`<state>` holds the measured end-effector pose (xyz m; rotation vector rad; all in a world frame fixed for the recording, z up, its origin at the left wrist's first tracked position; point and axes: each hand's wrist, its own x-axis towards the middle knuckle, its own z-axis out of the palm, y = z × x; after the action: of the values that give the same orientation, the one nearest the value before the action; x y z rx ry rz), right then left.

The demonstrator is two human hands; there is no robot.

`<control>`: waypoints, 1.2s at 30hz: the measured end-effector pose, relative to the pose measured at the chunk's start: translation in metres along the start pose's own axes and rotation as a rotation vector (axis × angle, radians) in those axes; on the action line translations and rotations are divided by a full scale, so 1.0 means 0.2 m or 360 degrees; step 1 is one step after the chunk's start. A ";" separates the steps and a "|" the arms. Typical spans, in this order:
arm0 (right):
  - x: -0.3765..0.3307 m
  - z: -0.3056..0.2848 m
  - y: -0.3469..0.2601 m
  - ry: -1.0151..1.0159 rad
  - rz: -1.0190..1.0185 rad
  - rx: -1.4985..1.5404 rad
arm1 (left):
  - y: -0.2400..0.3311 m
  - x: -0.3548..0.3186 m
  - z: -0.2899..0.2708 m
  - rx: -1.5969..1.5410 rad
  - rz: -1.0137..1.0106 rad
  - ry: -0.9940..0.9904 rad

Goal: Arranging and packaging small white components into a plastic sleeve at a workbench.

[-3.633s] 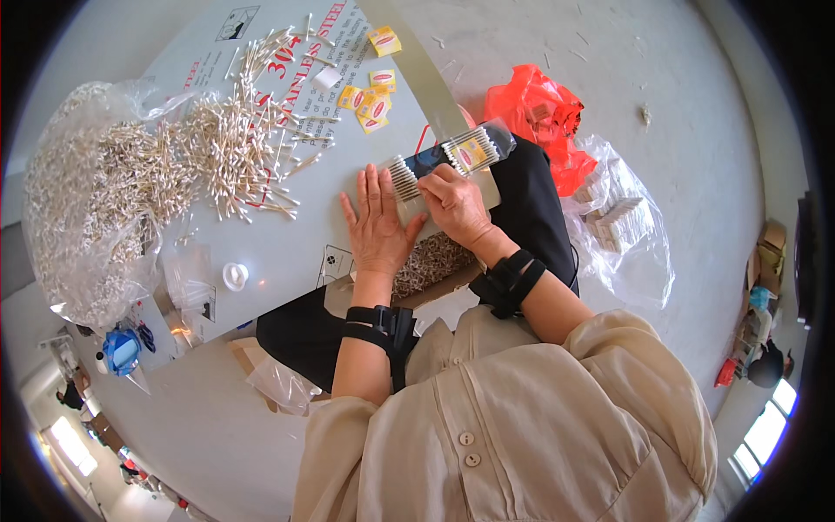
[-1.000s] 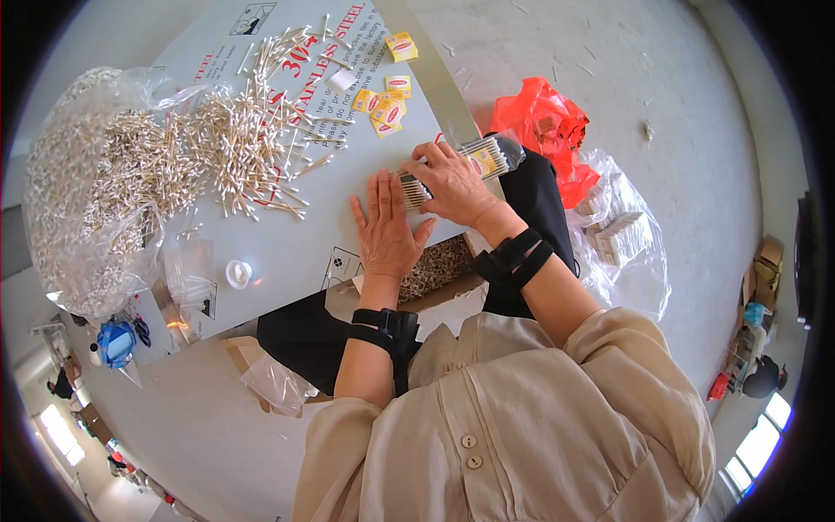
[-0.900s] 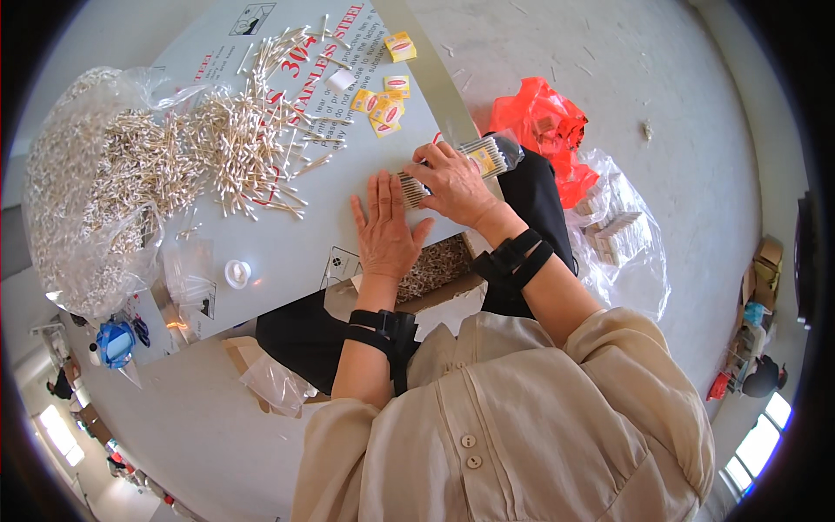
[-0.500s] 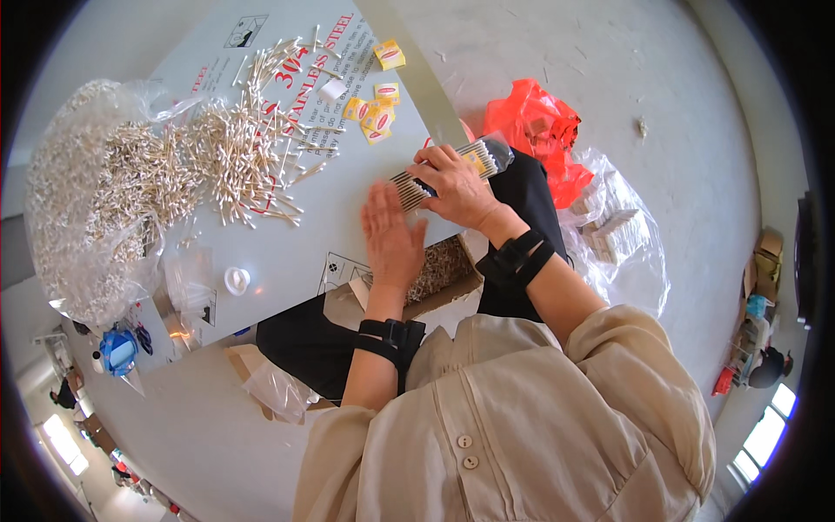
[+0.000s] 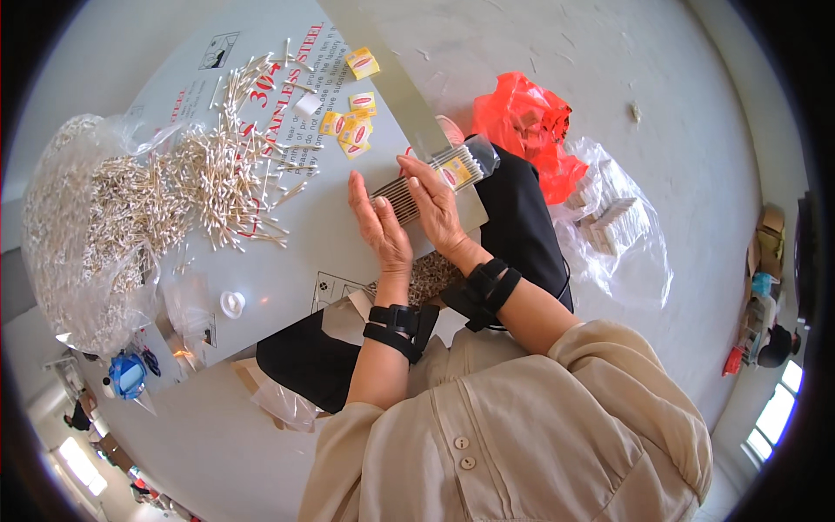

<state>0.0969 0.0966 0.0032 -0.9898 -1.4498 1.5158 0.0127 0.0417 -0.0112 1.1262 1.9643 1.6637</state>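
A flat clear plastic pack of cotton swabs [image 5: 398,202] with a yellow label [image 5: 454,172] lies slanted over the table's near right edge. Across its middle is my right hand [image 5: 437,216], holding it with long, nearly straight fingers; its grip underneath is hidden. My left hand [image 5: 380,230] stands at the pack's left end, fingers stretched and palm facing inward, with the thumb close to the swab tips. Several small yellow labels [image 5: 355,130] lie beyond the hands. Loose cotton swabs [image 5: 235,178] are heaped on the table to the left.
A large clear bag of swabs [image 5: 65,209] sits on the table's left. Near the edge is a small white round container [image 5: 232,304]. Below the hands, a carton [image 5: 432,277] holds more swabs. Right of my legs are a red bag [image 5: 517,117] and a clear bag of packs [image 5: 613,228].
My left hand has turned from lying flat beside the pack to standing at its end. My right hand has shifted slightly left and nearer with the pack. The view has moved a little.
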 end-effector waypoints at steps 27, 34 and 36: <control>0.17 -0.39 -0.03 -0.0922 -0.1012 -0.1559 | 0.07 -0.06 -0.10 0.1493 0.0347 -0.0977; 0.15 -0.40 -0.01 -0.0816 -0.1007 -0.1530 | 0.07 -0.06 -0.09 0.1480 0.0312 -0.0994; 0.15 -0.42 -0.03 -0.0795 -0.0910 -0.1560 | 0.06 -0.06 -0.10 0.1482 0.0327 -0.0960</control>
<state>0.1640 0.1556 0.0048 -0.5910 -2.6678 0.5932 0.0105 0.0191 0.0018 1.8888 2.2240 0.2724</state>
